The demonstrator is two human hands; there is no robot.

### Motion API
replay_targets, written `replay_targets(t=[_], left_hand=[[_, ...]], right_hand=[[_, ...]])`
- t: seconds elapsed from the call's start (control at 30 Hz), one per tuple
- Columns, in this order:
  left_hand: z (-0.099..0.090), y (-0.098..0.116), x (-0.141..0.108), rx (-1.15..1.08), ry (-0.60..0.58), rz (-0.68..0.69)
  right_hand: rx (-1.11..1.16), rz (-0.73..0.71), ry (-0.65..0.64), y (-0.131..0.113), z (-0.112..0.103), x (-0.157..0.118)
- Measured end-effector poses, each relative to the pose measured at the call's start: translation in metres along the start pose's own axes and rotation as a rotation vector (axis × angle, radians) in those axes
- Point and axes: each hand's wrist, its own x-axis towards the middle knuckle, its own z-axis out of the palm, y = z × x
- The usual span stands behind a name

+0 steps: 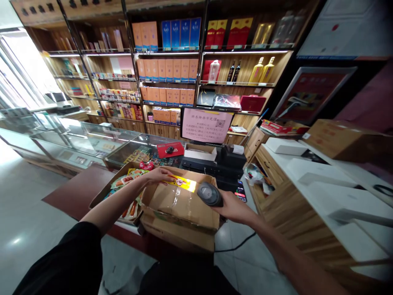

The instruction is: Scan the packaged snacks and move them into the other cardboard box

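Head view: narrow, glossy yellow packet [185,183] in left hand [157,175], dark rounded scanner [209,194] in right hand [232,206].

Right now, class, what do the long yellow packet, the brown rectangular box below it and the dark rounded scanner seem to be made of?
Long yellow packet: probably glossy plastic film; its printed face shines brightly, though glare leaves this open.
Brown rectangular box: apparently matte cardboard, with dull tan walls and rough edges.
Dark rounded scanner: likely hard plastic, its smooth casing faintly sheened.

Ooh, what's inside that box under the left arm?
The box holds colourful packets, some showing reddish sausages. The left arm and the top packets hide whatever lies deeper.
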Motion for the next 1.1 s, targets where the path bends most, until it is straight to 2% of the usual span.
replay_targets(t=[0.17, 0.4, 0.5, 0.57, 0.67, 0.77, 0.83, 0.9, 0.93, 0.97, 1.03, 1.1], left_hand=[[-0.032, -0.008, 0.004, -0.02, -0.022, 0.044], [-0.058, -0.009, 0.019, -0.056, -0.069, 0.036], [-0.082, -0.014, 0.014, -0.083, -0.06, 0.037], [-0.107, -0.021, 0.001, -0.13, -0.01, 0.066], [-0.156, -0.036, -0.034, -0.132, 0.13, 0.135], [-0.198, -0.054, -0.073, 0.138, 0.275, 0.181], [-0.209, -0.063, -0.093, 0.341, 0.419, 0.226], [-0.199, -0.066, -0.107, 0.451, 0.473, 0.291], [-0.186, -0.066, -0.113, 0.455, 0.428, 0.318], [-0.168, -0.064, -0.116, 0.442, 0.351, 0.339], [-0.121, -0.059, -0.121, 0.366, 0.088, 0.389], [-0.069, -0.055, -0.119, 0.169, -0.18, 0.417]], right_hand=[[-0.006, 0.0, 0.0, -0.019, 0.011, 0.016], [-0.042, 0.025, 0.038, -0.047, 0.026, 0.035], [-0.071, 0.03, 0.05, -0.053, 0.034, 0.042], [-0.088, 0.041, 0.055, -0.051, 0.039, 0.045], [-0.113, 0.078, 0.124, -0.039, 0.047, 0.05], [-0.154, 0.136, 0.192, -0.026, 0.056, 0.056], [-0.198, 0.148, 0.236, -0.025, 0.063, 0.058], [-0.25, 0.162, 0.297, -0.036, 0.073, 0.06], [-0.277, 0.175, 0.332, -0.046, 0.079, 0.06], [-0.3, 0.193, 0.364, -0.059, 0.086, 0.062], [-0.355, 0.234, 0.418, -0.089, 0.103, 0.066], [-0.362, 0.247, 0.431, -0.121, 0.125, 0.074]])
